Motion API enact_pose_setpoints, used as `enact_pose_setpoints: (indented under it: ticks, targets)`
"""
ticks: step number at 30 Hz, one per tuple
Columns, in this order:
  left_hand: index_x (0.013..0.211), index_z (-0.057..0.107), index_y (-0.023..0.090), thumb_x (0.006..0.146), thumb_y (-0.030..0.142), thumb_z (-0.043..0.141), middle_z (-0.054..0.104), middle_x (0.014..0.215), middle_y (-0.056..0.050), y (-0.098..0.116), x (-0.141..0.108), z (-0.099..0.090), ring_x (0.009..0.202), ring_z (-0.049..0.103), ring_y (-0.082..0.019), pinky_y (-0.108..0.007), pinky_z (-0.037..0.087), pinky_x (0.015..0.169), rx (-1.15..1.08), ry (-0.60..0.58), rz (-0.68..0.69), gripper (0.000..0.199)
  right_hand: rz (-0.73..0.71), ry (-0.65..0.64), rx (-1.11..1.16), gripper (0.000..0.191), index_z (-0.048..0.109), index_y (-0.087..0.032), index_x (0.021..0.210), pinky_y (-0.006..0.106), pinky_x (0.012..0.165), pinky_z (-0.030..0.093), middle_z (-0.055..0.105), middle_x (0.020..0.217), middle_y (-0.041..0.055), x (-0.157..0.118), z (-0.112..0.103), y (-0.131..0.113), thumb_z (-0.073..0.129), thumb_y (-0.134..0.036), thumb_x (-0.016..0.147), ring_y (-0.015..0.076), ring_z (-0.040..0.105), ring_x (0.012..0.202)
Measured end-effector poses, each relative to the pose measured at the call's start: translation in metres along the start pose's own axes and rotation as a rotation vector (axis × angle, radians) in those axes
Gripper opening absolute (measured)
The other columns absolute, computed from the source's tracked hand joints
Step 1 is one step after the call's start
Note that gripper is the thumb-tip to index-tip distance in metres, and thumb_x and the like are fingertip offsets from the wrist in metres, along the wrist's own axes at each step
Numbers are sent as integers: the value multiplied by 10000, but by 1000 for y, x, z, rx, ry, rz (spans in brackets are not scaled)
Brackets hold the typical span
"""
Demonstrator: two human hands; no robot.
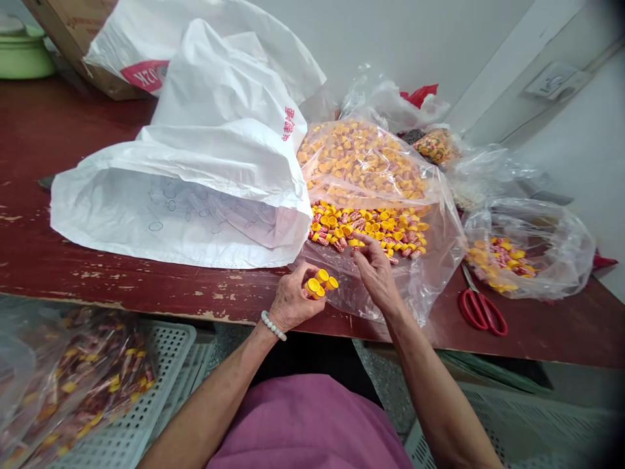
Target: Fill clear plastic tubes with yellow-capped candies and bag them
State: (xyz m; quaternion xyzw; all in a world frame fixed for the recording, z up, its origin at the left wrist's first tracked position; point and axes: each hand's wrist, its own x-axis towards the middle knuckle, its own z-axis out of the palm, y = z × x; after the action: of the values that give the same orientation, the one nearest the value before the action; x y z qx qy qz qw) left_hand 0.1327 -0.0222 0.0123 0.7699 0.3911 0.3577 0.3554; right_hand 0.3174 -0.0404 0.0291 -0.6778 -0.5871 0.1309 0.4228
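Observation:
Several small red-patterned tubes with yellow caps point(321, 284) stand bunched in my left hand point(293, 301), its fingers closed round them near the table's front edge. A pale bead bracelet point(273, 326) circles that wrist. To the right, my right hand point(377, 273) reaches into the mouth of a large clear plastic bag point(439, 241). Its thumb and index finger close on a yellow-capped tube at the near edge of a loose pile point(390, 225) of the same tubes. The fingertips partly hide that tube.
A white sack point(219, 156) with clear plastic inside lies left of the pile. Red-handled scissors point(483, 311) and a smaller clear bag of tubes point(517, 257) are at the right. Below left, a perforated crate point(170, 345) holds bagged tubes. A green pot point(24, 55) stands far left.

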Motion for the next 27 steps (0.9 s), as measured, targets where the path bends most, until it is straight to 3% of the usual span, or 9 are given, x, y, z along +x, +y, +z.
enact_pose_setpoints:
  ticks: [3, 7, 10, 14, 21, 24, 27]
  targets:
    - [936, 521, 187, 618, 202, 646, 664, 872, -31, 0, 1, 0, 779, 641, -181, -269, 483, 706, -6, -7, 12, 342, -51, -32, 216, 264, 425, -231, 1128, 262, 688, 453, 542, 895, 12, -21, 7, -28, 463, -305, 877, 133, 534, 768]
    - [893, 504, 203, 617, 235, 651, 644, 792, -10, 2, 1, -1, 679, 621, -170, -251, 450, 621, 33, -24, -7, 315, -256, -125, 90, 173, 486, -218, 1027, 338, 843, 440, 583, 987, 52, -31, 14, -52, 498, -267, 862, 176, 546, 932]
    - [852, 488, 201, 617, 262, 655, 611, 756, -1, 2, 0, -1, 652, 596, -158, -242, 431, 599, 47, -26, -4, 294, -369, -193, -30, 169, 549, -224, 1023, 393, 947, 381, 568, 1122, 70, -29, 11, -52, 462, -286, 893, 201, 498, 1077]
    - [782, 468, 198, 660, 300, 623, 560, 698, 10, 1, 1, 0, 599, 546, -134, -237, 409, 574, 52, -15, -5, 222, -419, -219, -161, 233, 603, -252, 1040, 439, 1020, 302, 465, 1313, 62, -31, 7, -46, 445, -353, 902, 229, 411, 1202]
    - [765, 468, 190, 700, 302, 580, 542, 693, 14, -5, 0, 1, 614, 503, -120, -238, 394, 589, 21, -14, -12, 171, -427, -211, -279, 278, 587, -253, 1044, 442, 1010, 302, 465, 1354, 46, -39, 13, -52, 547, -431, 835, 250, 394, 1223]
    - [779, 494, 181, 652, 282, 631, 552, 706, 21, -6, 1, -1, 634, 496, -122, -245, 409, 615, -62, -15, -21, 213, -441, -230, -324, 393, 549, -246, 1121, 451, 990, 328, 450, 1366, 76, -42, 13, -54, 575, -476, 804, 267, 412, 1209]
    - [799, 533, 160, 561, 215, 695, 575, 720, 21, -5, 2, -6, 644, 501, -119, -243, 429, 622, -208, -2, -95, 293, -500, -198, -348, 673, 397, -204, 1306, 463, 992, 335, 362, 1419, 140, -46, 13, -54, 610, -525, 754, 291, 379, 1251]
